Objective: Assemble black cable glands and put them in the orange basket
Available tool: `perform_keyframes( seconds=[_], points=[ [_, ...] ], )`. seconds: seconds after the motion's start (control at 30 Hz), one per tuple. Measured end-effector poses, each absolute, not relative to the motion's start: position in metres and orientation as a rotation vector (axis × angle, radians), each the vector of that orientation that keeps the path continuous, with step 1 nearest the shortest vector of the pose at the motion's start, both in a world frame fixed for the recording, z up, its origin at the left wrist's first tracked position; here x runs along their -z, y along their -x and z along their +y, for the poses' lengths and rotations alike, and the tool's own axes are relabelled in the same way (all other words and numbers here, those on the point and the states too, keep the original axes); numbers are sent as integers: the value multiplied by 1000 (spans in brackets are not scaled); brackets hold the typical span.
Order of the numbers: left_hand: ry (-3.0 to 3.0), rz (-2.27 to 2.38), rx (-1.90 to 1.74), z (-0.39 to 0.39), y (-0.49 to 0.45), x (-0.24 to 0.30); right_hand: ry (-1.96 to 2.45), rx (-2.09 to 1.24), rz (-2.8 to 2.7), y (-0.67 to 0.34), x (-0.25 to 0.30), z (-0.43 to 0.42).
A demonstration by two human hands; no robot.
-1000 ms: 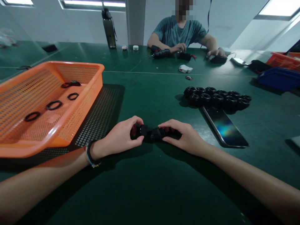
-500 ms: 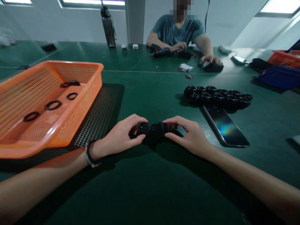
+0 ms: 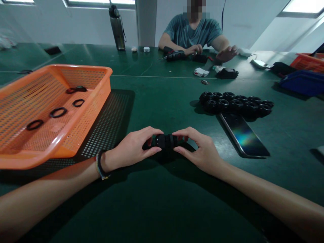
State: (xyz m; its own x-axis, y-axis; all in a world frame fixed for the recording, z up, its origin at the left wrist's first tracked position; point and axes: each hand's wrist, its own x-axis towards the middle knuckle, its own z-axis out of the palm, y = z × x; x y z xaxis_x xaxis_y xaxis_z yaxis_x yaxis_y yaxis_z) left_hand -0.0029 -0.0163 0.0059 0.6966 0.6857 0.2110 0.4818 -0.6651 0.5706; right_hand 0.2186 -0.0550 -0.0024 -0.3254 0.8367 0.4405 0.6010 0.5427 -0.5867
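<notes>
Just right of the orange perforated plastic basket (image 3: 86,116), over the green tabletop (image 3: 162,202), the left hand (image 3: 134,145) has its narrow grip around a short black cylindrical piece (image 3: 160,140); the right hand (image 3: 199,146) pinches a black ringed cylindrical piece (image 3: 171,141), touching it end to end. Farther right of the basket lie glossy black rounded parts (image 3: 236,105).

White rectangular panels (image 3: 305,8) are glowing far beyond the bare left hand (image 3: 136,143) and bare right hand (image 3: 202,146), while the smooth green tabletop (image 3: 162,206) nearer the person is darkening. Left of the left hand, an orange perforated plastic basket (image 3: 87,135) is casting a dotted shadow. Glare is rainbowing across a flat black glass-fronted phone (image 3: 244,136) right of the right hand. Between both hands, small black cylindrical pieces (image 3: 161,141) are losing detail; wide-angle distortion is stretching the outer edges.
</notes>
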Motion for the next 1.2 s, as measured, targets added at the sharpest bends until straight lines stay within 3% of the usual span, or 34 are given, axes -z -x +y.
perform_keyframes(
  seconds=[0.67, 1.2],
  points=[
    [-2488, 887, -698, -18, 0, -3, 1157, -391, -2067, -215, 3, -57],
    [-2511, 888, -686, -18, -1, -3, 1232, -559, -2003, -214, 7, -56]
  ],
)
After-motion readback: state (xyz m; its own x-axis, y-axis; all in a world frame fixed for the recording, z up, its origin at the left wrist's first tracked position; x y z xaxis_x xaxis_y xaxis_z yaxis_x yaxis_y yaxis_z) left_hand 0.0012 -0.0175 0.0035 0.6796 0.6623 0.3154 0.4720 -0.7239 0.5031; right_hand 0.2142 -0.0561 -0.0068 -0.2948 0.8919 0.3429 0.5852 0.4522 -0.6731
